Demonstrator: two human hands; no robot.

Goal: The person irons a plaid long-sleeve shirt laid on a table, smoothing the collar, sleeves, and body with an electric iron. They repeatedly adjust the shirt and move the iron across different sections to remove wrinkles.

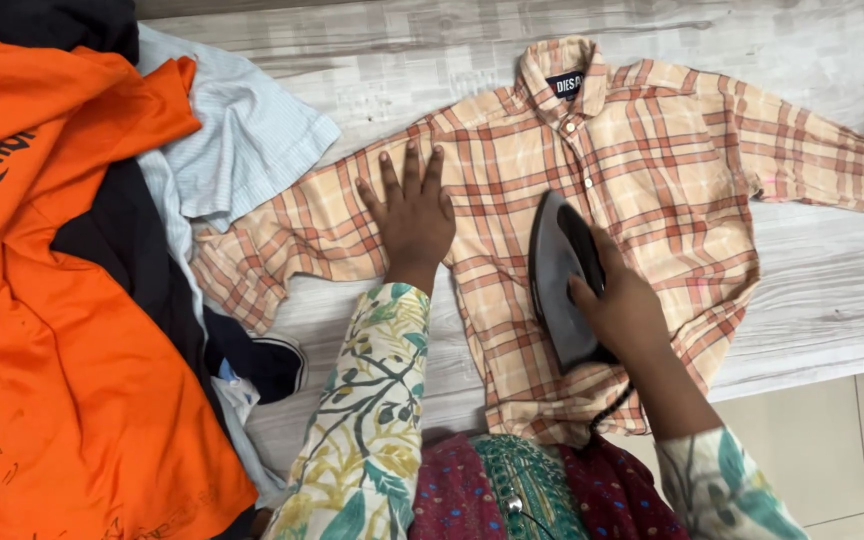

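Orange-and-cream checked cotton shirt (642,170) lies flat on the pale wooden table (832,290).
Left hand (407,215) presses flat and open on it; right hand (624,305) grips the dark iron (560,275); 1 clothes pile (72,280) lies beside.

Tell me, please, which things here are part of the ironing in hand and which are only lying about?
In use: plaid shirt, spread flat; iron in right hand; left hand pressed flat on the shirt.
Lying about: orange garment, pale striped shirt, dark clothes.
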